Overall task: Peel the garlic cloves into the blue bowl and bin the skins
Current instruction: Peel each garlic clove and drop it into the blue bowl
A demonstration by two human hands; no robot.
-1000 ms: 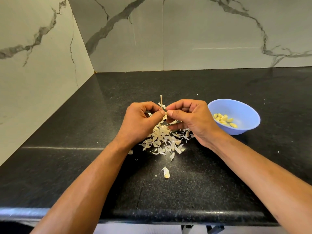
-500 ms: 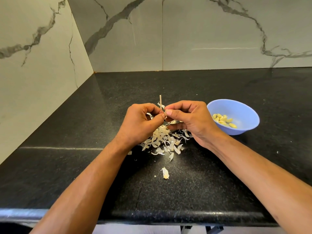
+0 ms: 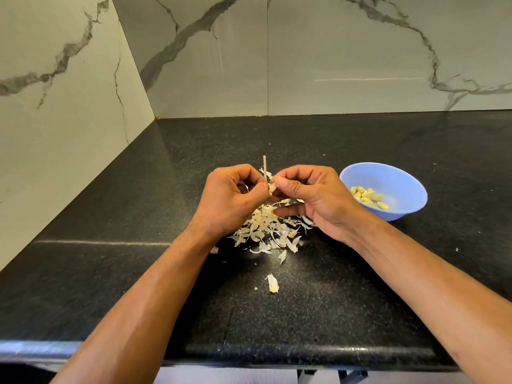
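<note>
Head view. I am holding both hands together above the middle of the black speckled surface (image 3: 360, 151), just over a heap of garlic skins (image 3: 267, 231). My left hand (image 3: 228, 202) is curling its fingers and pinching a garlic clove (image 3: 272, 188) at thumb and fingertip; a thin pale stalk (image 3: 264, 169) is standing upright behind the meeting point of the hands, and I cannot tell which hand is gripping it. My right hand (image 3: 313, 196) is pinching the same clove from the other side with thumb and forefinger, its lower fingers reaching out over the heap. The skins are lying spread under and in front of the hands, and one loose skin (image 3: 272, 283) is resting apart, nearer to me. The blue bowl (image 3: 399, 178) is sitting on the surface just to the right of my right hand, not touching it, and is holding several peeled cloves (image 3: 368, 196) in its bottom. Marble-patterned wall panels (image 3: 332, 51) are rising behind and to the left of the surface.
</note>
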